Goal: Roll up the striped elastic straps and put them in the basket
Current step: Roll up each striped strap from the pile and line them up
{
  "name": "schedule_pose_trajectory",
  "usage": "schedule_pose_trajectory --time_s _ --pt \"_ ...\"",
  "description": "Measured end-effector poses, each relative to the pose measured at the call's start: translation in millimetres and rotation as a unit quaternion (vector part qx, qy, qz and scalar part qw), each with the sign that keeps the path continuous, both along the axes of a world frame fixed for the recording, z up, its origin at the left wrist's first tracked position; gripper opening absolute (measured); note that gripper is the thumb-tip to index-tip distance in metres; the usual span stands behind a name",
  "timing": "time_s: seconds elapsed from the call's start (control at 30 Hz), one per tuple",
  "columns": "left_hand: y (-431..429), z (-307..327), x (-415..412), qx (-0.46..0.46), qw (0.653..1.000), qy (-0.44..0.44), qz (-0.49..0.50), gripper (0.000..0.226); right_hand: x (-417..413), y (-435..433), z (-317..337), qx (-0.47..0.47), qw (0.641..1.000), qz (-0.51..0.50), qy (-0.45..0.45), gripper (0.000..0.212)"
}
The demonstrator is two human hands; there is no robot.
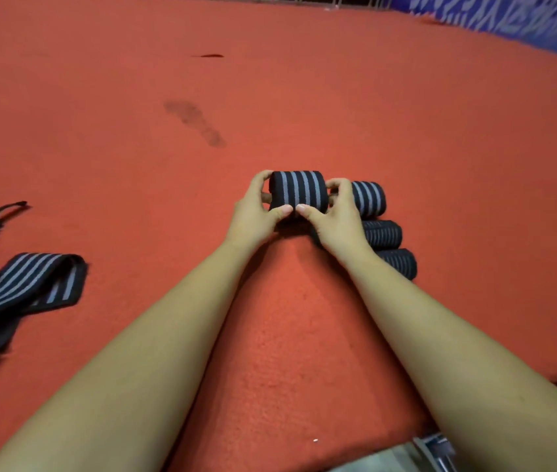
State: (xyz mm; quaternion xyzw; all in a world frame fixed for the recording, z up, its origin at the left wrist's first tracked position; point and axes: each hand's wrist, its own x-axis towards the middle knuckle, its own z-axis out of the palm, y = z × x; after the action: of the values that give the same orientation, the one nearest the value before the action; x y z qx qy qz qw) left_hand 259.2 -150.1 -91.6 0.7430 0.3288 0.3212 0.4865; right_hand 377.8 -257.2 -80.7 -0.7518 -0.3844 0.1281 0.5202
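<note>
I see fuzzy red carpet [304, 97] spreading beyond my fingers. Flat black straps with grey stripes [32, 284] sprawl well left of them, and three finished rolls [382, 235] sit just right. With arms outstretched, my left hand [253, 212] and right hand [338, 216] pinch a tight cylindrical strap roll [299, 190] between thumbs and curled fingers.

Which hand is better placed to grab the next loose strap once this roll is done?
Probably the left hand. Both grip the roll, but the loose straps lie on the left of the carpet, while the right hand sits by the three finished rolls opposite and would have to cross over.
</note>
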Motion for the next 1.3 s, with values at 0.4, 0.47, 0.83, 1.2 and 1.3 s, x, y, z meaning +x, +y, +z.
schedule_pose_trajectory --time_s 0.4,0.47,0.83,1.2,1.3 --pt "12 -3 2 0.071 0.987 0.141 0.017 0.063 -6 11 9 -0.126 0.986 -0.011 -0.109 0.053" --pt "14 11 -23 0.076 0.985 0.151 0.040 0.058 -16 9 24 -0.099 0.984 0.009 -0.147 0.055" --pt "6 76 -293 0.218 0.944 0.118 0.216 0.021 -157 49 37 -0.195 0.946 0.232 -0.114 0.069" --pt "1 7 -372 0.260 0.849 0.411 0.206 0.021 -297 94 5 -0.193 0.935 0.296 0.020 0.027" --pt "3 4 -374 0.271 0.856 0.392 0.199 0.016 -298 95 -1 -0.149 0.918 0.359 -0.082 0.056"
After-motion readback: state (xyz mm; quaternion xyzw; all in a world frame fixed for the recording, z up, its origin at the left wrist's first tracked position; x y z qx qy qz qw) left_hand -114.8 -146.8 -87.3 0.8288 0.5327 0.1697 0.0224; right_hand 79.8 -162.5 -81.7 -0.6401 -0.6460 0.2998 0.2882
